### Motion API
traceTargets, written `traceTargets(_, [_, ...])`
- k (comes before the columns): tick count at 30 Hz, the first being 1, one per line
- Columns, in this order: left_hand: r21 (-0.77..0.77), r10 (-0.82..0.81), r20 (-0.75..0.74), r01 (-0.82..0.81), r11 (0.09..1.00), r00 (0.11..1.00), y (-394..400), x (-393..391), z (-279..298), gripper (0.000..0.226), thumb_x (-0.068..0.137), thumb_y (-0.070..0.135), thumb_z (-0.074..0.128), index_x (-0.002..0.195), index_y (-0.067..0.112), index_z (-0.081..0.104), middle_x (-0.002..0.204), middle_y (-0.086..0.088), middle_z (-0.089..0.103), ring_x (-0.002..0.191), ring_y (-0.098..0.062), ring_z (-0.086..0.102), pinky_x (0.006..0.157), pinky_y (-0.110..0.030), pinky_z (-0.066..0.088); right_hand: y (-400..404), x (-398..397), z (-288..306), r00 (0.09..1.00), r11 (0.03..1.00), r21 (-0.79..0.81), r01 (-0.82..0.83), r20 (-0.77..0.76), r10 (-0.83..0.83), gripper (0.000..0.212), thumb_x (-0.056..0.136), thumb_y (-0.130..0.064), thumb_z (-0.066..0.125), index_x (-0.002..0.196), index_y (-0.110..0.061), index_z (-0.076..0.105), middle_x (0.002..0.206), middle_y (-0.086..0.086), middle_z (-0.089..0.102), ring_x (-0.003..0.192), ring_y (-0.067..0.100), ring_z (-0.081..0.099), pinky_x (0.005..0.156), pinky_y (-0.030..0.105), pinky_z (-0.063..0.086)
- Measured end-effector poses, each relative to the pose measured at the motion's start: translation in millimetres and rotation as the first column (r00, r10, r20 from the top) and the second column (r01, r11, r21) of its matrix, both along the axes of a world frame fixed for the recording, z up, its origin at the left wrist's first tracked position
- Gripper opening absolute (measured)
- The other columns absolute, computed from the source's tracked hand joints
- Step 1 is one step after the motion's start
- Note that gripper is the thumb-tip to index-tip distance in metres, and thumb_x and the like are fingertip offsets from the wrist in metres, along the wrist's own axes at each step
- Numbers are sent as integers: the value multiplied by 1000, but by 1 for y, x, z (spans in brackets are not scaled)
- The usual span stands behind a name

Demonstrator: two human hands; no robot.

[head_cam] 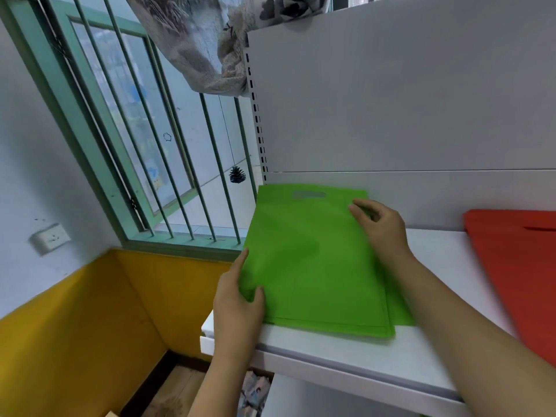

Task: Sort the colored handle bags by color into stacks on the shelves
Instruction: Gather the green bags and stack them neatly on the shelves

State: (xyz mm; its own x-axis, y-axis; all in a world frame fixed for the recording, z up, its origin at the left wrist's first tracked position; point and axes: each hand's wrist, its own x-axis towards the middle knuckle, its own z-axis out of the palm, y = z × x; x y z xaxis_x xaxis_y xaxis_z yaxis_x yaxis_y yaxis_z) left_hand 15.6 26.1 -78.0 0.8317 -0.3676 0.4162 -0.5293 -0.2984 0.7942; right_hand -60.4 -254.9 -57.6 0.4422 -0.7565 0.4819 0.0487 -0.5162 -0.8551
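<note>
Two bare forearms reach in from the bottom edge toward a white shelf (346, 353) that runs across the lower right, backed by a white panel (406, 100) with a slotted upright at its left edge. On the shelf's left end lies a stack of green bags (316, 266), flat, its long axis running from the front lip back to the panel, with the cut-out handle slot (309, 194) at the far end, pointing away from the person. The top green bag sits slightly askew on another green bag beneath, whose edge shows along the right side and near corner.

To the right, well apart from the green stack, a red bag (517, 272) lies flat on the same shelf, cut off by the frame edge, its handle slit toward the back.

The left hand (237, 299) grips the green stack's left edge near the front corner, thumb on top and fingers along the side. The right hand (379, 227) rests on the far right part of the top bag, fingers curled and pinching at the fabric near its right edge.

Left of the shelf is a green-framed barred window (144, 139), a patterned cloth (204, 40) hanging above it, a pine cone (237, 175) on a string, and a wall socket (50, 237) above a yellow lower wall (90, 311).
</note>
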Motion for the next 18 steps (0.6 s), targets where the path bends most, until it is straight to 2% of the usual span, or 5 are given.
traceTargets(5, [-39,52,17,-52,998,998,6,-8,4,34,90,14,68,121,26,66,102,12,57,97,16,47,80,-1,39,-10,-3,-4,995,980,196,22,94,-41,58,88,-2,62,142,-17,45,138,-5,51,115,15,56,92,25,45])
traceTargets(9, [-109,67,-8,-68,992,998,17,-23,5,40,91,15,67,124,36,60,102,18,59,95,11,54,80,-13,49,-11,2,-8,989,913,394,-104,135,54,76,88,8,56,153,-13,23,146,9,45,117,21,56,87,30,46])
traceTargets(13, [-166,92,-226,-132,977,970,36,-38,0,60,89,14,69,136,41,45,99,7,61,89,-4,62,64,-12,50,-5,5,-8,982,895,405,-189,100,162,64,87,8,59,144,-12,41,115,12,64,93,19,65,71,21,56])
traceTargets(15, [-155,118,-265,-163,974,957,48,-47,-4,42,88,15,70,123,36,57,98,12,64,86,-1,63,59,-10,49,0,5,-9,976,912,349,-216,57,209,49,88,4,62,134,-11,53,109,9,67,87,12,66,67,15,55])
traceTargets(18, [-186,99,-318,-165,969,943,70,-63,-8,5,88,19,71,88,24,71,82,10,73,74,1,66,57,-10,49,11,0,-6,966,915,317,-249,10,259,31,89,-4,64,120,-7,63,111,10,69,91,18,67,79,26,56])
